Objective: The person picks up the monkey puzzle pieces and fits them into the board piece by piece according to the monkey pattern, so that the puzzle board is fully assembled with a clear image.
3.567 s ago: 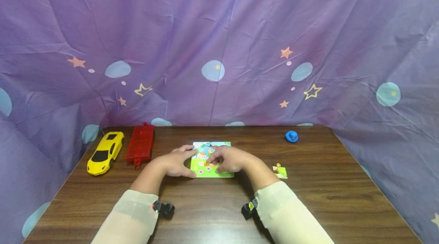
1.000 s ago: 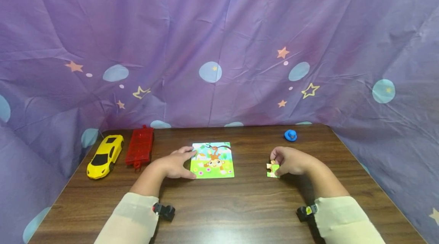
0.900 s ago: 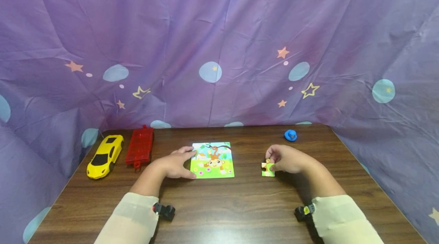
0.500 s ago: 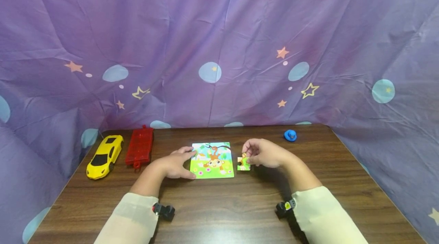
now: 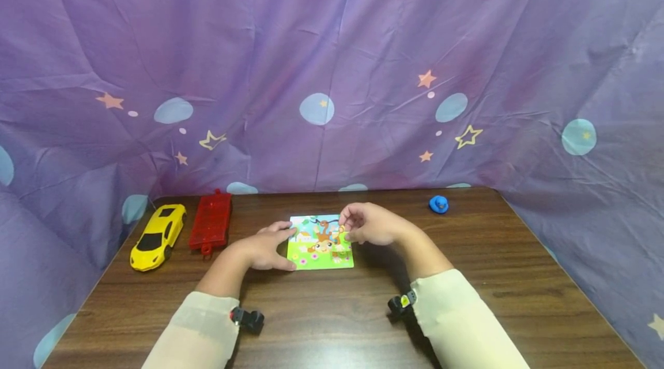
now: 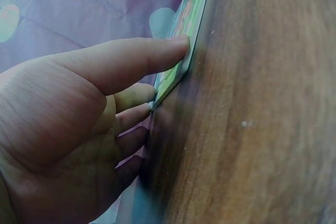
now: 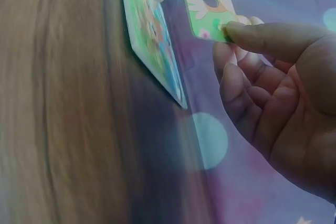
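A square monkey puzzle board [image 5: 306, 263] lies flat on the table. My left hand [image 5: 267, 248] rests at its left side, thumb straight on the near corner and fingertips against the edge, as the left wrist view [image 6: 68, 124] shows. Between thumb and fingertips, my right hand [image 5: 374, 225] pinches a green jigsaw piece [image 7: 207, 22] with a notch and part of the monkey printed on it. The piece is held above the right part of the board, apart from it in the right wrist view. From the head, the piece blends with the picture underneath.
A yellow toy car [image 5: 158, 236] and a red plastic tray-like piece [image 5: 211, 222] stand at the left of the wooden table [image 5: 321, 317]. A small blue rubber duck [image 5: 438, 204] sits at the back right. A purple curtain [image 5: 321, 40] hangs behind the table.
My right hand left the board, took the jigsaw piece from the table at the right and carried it leftward over the board. The left hand has stayed at the board's left edge.
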The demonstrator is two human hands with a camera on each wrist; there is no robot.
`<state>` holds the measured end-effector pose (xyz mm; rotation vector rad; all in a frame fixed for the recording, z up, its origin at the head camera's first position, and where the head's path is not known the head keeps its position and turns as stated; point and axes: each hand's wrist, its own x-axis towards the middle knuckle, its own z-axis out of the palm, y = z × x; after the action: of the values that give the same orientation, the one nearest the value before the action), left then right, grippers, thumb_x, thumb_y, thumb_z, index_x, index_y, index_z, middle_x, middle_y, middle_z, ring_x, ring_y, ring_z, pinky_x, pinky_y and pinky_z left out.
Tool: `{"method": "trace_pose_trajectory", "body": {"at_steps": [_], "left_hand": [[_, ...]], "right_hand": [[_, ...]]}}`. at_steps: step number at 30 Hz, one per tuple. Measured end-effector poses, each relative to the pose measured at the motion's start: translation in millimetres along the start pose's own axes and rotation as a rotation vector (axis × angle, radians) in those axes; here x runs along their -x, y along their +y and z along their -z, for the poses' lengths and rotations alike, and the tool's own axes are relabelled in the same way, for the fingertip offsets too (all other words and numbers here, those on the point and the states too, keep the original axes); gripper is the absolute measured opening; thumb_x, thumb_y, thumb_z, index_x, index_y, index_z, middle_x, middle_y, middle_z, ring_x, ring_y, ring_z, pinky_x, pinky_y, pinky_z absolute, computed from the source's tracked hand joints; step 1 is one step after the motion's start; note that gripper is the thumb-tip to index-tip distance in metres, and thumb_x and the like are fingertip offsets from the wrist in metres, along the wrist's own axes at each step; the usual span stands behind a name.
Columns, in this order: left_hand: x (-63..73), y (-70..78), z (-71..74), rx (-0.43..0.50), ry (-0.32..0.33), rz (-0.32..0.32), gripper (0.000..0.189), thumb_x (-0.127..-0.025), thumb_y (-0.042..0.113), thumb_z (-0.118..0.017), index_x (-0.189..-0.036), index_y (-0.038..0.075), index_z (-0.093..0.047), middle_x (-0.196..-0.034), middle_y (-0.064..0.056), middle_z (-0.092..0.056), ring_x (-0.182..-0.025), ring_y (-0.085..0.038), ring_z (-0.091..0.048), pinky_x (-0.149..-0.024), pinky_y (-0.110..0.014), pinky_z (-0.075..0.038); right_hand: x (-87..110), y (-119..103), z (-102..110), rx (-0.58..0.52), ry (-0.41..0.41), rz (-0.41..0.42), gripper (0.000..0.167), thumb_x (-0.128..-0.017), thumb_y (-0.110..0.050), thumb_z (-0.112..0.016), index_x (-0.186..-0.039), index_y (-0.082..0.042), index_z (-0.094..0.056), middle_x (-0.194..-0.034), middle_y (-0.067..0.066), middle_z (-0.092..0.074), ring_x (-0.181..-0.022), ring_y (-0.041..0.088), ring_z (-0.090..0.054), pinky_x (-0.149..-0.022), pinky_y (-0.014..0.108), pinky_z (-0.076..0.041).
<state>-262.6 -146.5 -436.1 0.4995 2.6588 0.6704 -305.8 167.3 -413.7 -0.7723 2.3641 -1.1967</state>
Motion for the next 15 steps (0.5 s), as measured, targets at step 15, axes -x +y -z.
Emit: {"method": "trace_pose_trajectory", "body": {"at_steps": [15], "left_hand": [[-2.2, -2.3, -0.7, -0.011, -0.001, 0.003, 0.098, -0.085, 0.043, -0.086, -0.167, 0.016, -0.039, -0.178, -0.01, -0.026, -0.163, -0.041, -0.025, -0.13, -0.065, -0.029]], "right_hand": [[-6.5, 8.7, -18.4, 0.03, -0.043, -0.052, 0.02, -0.09, 0.003, -0.074, -0.107, -0.003, -0.066, -0.09, 0.004, -0.065, -0.069, 0.013, -0.059, -0.06, 0.026, -0.052]]}}
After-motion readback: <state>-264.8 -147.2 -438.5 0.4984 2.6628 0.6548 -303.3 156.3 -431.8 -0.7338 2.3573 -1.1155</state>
